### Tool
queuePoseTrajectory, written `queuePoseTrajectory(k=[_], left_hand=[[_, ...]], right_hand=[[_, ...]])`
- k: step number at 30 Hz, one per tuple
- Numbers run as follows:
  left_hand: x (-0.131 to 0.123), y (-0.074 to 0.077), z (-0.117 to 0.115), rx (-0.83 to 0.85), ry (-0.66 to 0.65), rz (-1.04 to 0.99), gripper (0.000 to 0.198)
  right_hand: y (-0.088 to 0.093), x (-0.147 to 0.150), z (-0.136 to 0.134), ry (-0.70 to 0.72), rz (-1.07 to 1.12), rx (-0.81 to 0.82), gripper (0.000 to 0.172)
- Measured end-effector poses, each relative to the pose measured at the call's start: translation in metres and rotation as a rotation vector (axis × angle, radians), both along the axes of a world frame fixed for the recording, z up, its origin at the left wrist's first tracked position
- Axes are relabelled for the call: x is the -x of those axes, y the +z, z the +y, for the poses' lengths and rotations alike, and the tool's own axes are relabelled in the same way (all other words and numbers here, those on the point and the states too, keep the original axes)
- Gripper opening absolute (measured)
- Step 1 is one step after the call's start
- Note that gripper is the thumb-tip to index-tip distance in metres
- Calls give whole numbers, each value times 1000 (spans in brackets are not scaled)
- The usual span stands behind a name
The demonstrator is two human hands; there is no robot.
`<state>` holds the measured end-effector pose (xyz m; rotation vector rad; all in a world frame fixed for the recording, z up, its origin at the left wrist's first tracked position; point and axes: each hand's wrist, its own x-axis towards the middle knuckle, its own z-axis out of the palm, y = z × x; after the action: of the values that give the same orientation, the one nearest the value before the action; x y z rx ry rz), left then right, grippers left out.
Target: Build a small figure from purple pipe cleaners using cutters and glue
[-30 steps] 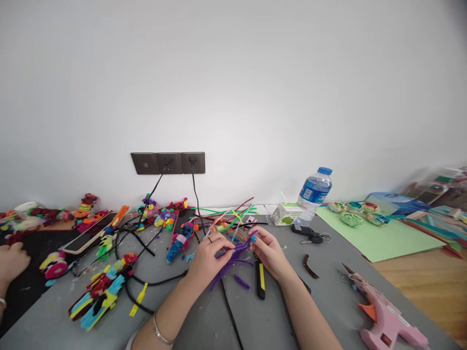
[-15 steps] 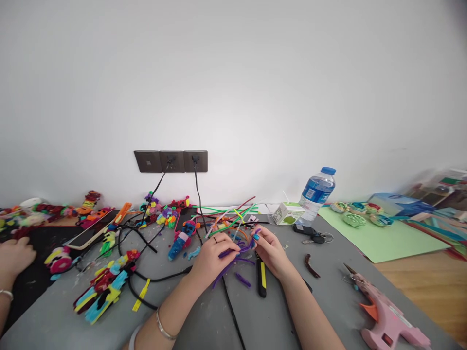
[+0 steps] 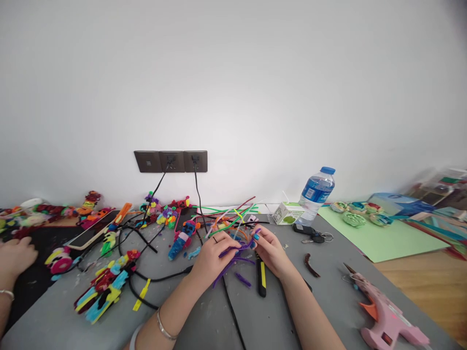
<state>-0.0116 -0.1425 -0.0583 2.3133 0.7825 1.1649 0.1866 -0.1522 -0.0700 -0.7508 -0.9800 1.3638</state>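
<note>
My left hand (image 3: 210, 257) and my right hand (image 3: 270, 252) meet over the grey table (image 3: 270, 316), both pinched on a purple pipe cleaner (image 3: 233, 257) that runs between them and trails down toward me. A short purple offcut (image 3: 242, 280) lies just below. A black and yellow utility knife (image 3: 261, 278) rests on the table beside my right hand. Behind my hands is a loose heap of coloured pipe cleaners (image 3: 229, 218).
A pink glue gun (image 3: 386, 316) lies at the right front. A water bottle (image 3: 314, 194), a small carton (image 3: 288, 214) and keys (image 3: 313, 235) stand behind. Pipe-cleaner figures (image 3: 104, 291) and black cables (image 3: 153, 277) crowd the left. Another person's hand (image 3: 14, 257) rests at far left. Green paper (image 3: 386, 238) lies right.
My fingers have shifted slightly along the purple pipe cleaner. The view moved a little between the first frame and now; the hand at far left drifted slightly.
</note>
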Motion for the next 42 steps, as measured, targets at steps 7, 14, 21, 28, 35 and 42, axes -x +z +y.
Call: queuePoseTrajectory(k=[7, 14, 21, 28, 35, 42], left_hand=[[-1, 5, -3, 8, -39, 44, 15], [-2, 5, -3, 24, -76, 69, 17], [-2, 5, -3, 35, -105, 53, 16], [-3, 6, -4, 82, -104, 40, 18], [-3, 5, -4, 99, -114, 33, 19], [-4, 5, -5, 106, -104, 30, 19]], right_hand=[[-1, 0, 0, -2, -17, -14, 28], [0, 1, -1, 14, -25, -26, 27], [0, 1, -1, 18, -57, -28, 27], [-1, 1, 0, 18, -54, -37, 28], [0, 1, -1, 18, -59, -33, 28], [-1, 0, -1, 22, -28, -31, 26]])
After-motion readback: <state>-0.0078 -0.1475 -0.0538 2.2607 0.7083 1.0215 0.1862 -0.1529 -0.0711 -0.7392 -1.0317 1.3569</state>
